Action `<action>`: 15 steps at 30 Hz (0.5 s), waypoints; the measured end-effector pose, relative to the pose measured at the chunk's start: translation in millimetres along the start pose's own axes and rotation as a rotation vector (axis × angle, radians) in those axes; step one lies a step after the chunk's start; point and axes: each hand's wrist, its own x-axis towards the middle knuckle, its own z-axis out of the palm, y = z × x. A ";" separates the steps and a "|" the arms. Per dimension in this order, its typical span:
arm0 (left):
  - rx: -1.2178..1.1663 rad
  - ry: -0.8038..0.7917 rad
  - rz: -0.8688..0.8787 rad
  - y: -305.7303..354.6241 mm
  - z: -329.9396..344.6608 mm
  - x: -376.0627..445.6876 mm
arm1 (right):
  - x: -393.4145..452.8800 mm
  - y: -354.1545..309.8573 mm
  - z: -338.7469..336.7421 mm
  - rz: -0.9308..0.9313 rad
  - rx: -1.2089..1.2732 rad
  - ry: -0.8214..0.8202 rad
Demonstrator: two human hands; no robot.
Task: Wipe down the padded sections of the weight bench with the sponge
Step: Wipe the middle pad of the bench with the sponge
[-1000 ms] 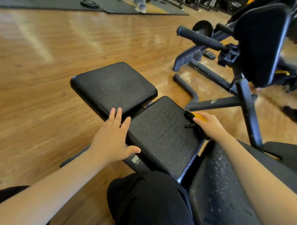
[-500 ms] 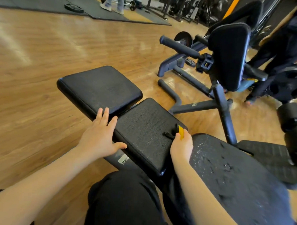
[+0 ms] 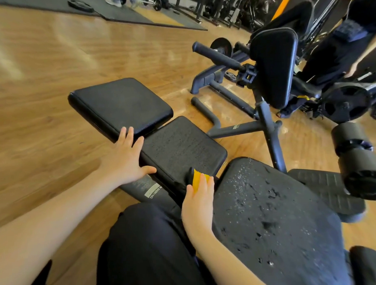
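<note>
The black weight bench has three padded sections: a far pad, a middle pad and a large near pad speckled with wet drops. My right hand grips a yellow and black sponge at the near edge of the middle pad, by the gap to the near pad. My left hand lies flat with straight fingers on the left edge of the bench, where the far and middle pads meet.
Another gym machine with an upright back pad, a handle bar and a metal frame stands to the right. Foam rollers stick out at right. A person in dark clothes is at far right. Wooden floor spreads left.
My right hand has drawn the sponge back across the middle pad from its far right side to its near edge. My left hand has stayed put. The view has swung right.
</note>
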 end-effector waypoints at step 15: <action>-0.027 0.029 -0.105 -5.0 -1.1 0.8 | 70.9 -45.1 14.5 -0.545 -0.380 -0.369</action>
